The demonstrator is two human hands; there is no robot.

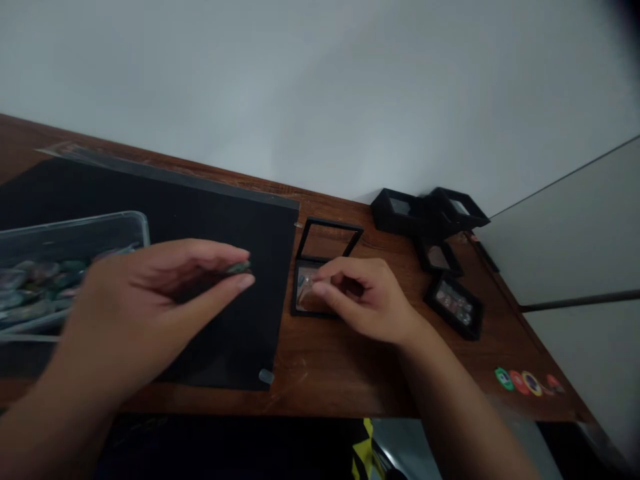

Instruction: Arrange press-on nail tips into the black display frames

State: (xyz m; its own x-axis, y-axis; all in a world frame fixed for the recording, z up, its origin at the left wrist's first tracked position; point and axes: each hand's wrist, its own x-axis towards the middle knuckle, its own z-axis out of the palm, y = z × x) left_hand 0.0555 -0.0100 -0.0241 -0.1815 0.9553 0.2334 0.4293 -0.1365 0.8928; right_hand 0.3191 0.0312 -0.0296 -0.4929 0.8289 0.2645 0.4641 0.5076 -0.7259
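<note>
Between the thumb and fingers of my left hand (143, 297) is a small dark green stone (238, 268), held above the black mat (225, 347). My right hand (370, 297) reaches into a small black display case (299, 254) whose framed lid stands up at the back. Its thumb and forefinger are pinched together over the case's left half, beside a small shiny piece (302, 281). Whatever those fingertips hold is too small to make out, and the hand hides the case's right side.
Left on the mat, a clear plastic tub (143, 227) holds several polished stones (43, 287). At right lie a filled display case (456, 305) and several other black cases (400, 210). Round colourful stickers (533, 383) are near the wooden table's (320, 380) front right edge. A wall rises behind.
</note>
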